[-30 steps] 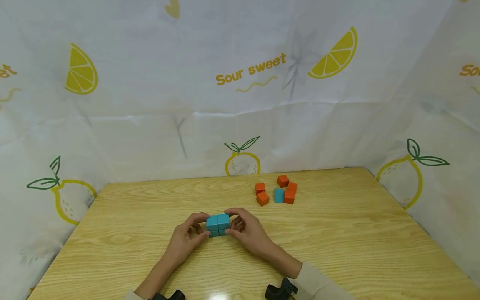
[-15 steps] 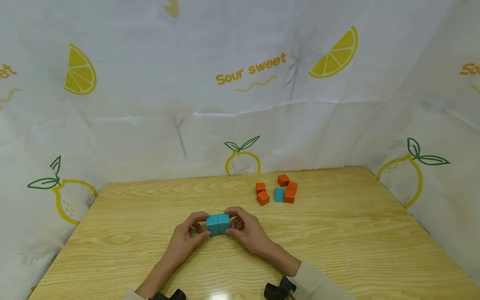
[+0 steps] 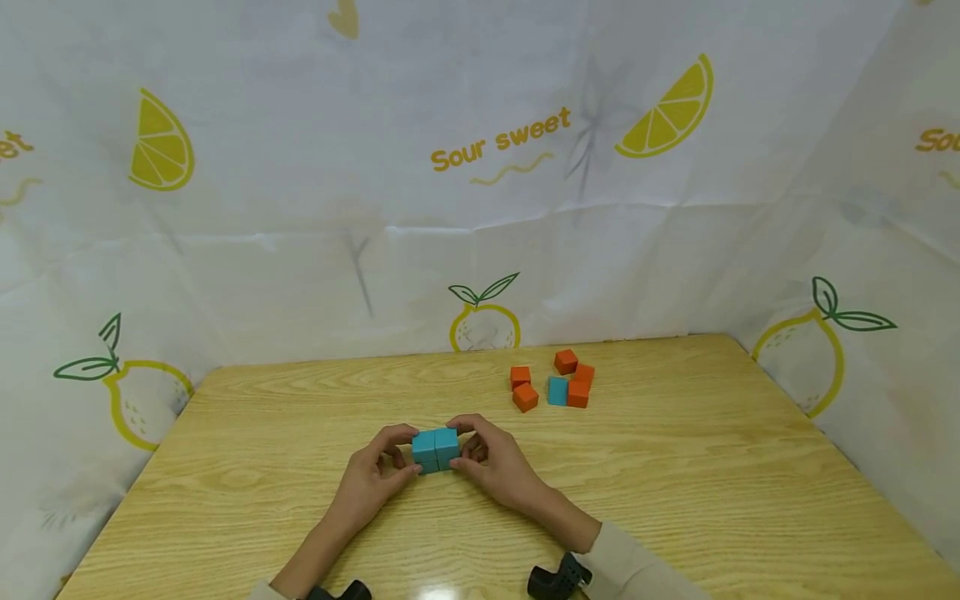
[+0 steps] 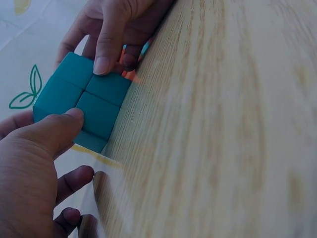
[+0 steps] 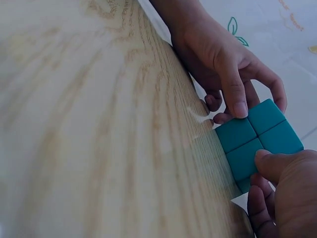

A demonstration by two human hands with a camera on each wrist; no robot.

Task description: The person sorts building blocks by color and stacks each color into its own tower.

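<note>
In the head view, a stack of four blue blocks [image 3: 436, 450], two wide and two high, stands between a person's left hand [image 3: 372, 468] and right hand [image 3: 498, 464], its width running from one to the other, neither hand nearer. Five orange cubes [image 3: 577, 393] and a loose blue block [image 3: 558, 391] lie beyond the right hand. In the left wrist view, the left hand pinches its end; in the right wrist view, the right hand clamps the opposite end.

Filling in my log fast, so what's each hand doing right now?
Left hand: holding the left side of the blue block stack.
Right hand: holding the same stack's right side.
</note>
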